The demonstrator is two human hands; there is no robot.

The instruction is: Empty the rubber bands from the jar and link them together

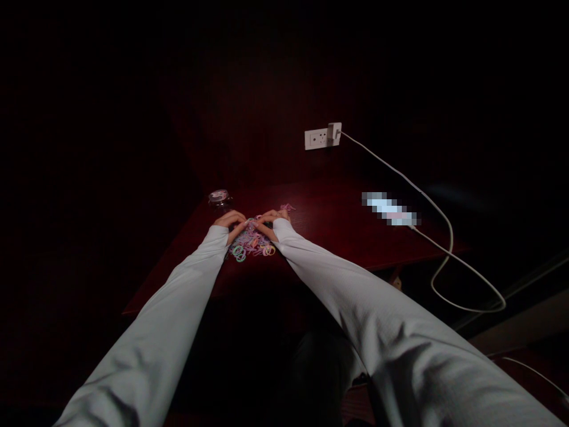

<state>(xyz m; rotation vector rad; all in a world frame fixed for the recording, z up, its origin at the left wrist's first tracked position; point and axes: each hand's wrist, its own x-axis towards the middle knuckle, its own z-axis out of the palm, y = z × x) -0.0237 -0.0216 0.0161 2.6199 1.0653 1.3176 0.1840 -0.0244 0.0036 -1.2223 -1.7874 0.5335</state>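
Observation:
A heap of small pastel elastic hair ties [254,242] in purple, pink, green and yellow lies near the front edge of the dark red table [329,228]. Over the heap's left side, my left hand [230,220] is closed in a pinch. From the right, my right hand [272,219] pinches too, its fingertips close to those of the left. A pale purple hair tie appears to be between the fingertips, though it is small and dim. Just beyond my right hand is a little cluster of pink hair ties [287,207].
A clear round container [219,198] with pinkish contents stands at the table's back left. To the right lies a lit, blurred-out phone [391,209]. Its white cable [411,181] loops past the table's right edge up to a charger [334,131] in the wall socket [316,139].

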